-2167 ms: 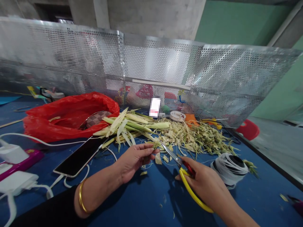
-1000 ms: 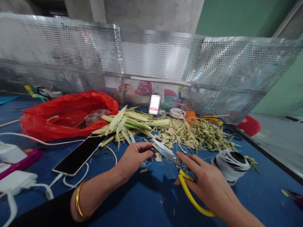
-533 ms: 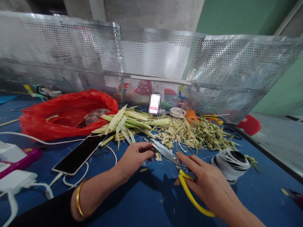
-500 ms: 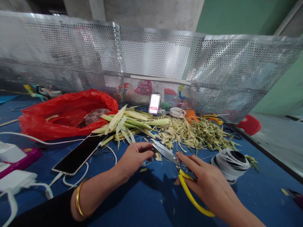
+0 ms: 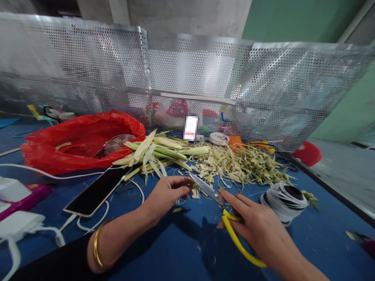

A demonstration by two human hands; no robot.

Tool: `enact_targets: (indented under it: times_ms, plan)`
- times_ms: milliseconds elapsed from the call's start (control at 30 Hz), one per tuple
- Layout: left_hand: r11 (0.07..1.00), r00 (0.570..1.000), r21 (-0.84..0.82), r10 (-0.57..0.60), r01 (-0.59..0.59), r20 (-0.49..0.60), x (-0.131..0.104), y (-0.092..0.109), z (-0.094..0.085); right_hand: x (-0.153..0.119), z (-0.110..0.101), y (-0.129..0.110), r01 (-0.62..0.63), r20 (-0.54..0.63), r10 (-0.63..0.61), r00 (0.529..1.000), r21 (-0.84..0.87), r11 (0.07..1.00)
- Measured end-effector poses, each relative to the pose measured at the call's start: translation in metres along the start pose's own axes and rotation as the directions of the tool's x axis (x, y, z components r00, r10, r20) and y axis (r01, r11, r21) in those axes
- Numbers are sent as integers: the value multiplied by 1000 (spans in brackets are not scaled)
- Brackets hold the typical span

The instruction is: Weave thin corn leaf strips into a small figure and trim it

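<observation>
My right hand (image 5: 253,218) is closed round the yellow handles of a pair of scissors (image 5: 209,191), whose blades point up and left. The blade tips lie right beside the fingertips of my left hand (image 5: 170,195). That hand is closed in a pinch on a small greenish piece of plant, mostly hidden by the fingers. Behind the hands lies a bundle of pale green husk-like stalks (image 5: 166,150). Right of it spreads a heap of dry clippings and small plant heads (image 5: 240,162). A spool of white string (image 5: 284,205) stands right of my right hand.
At the left are a red plastic bag (image 5: 73,148), a black phone (image 5: 98,189) on a white cable, and white chargers (image 5: 22,226) on a purple power strip. A perforated metal screen (image 5: 190,70) runs along the back. A tape roll (image 5: 219,138) and yellow-handled tool (image 5: 262,146) lie behind the clippings.
The scissors and my right hand have shifted very slightly, and the blades look closer together. My left hand keeps its pinch in nearly the same place.
</observation>
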State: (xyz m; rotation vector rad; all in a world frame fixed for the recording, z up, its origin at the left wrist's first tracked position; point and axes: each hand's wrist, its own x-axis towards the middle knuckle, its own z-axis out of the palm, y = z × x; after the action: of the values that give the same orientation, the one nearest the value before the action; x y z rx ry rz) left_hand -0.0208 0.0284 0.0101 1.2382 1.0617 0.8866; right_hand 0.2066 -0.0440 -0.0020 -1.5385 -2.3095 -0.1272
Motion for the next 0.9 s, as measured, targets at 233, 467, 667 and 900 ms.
enact_targets:
  times_ms: [233,467,667,900]
  plan:
    - [978,995,-182,-101,97,-12,2,-2,-2,2,7,9,-250,-117,250,961,15,968]
    - [823,971,-525,-236,218,32,2,-4,-3,8,18,8,-174,69,186,980,-145,974]
    - [736,967,-637,-247,229,62,-5,8,5,9,14,-1,-95,199,114,973,-104,990]
    - [675,974,-707,-210,210,89,-2,24,17,9,16,2,-147,266,155,951,-50,988]
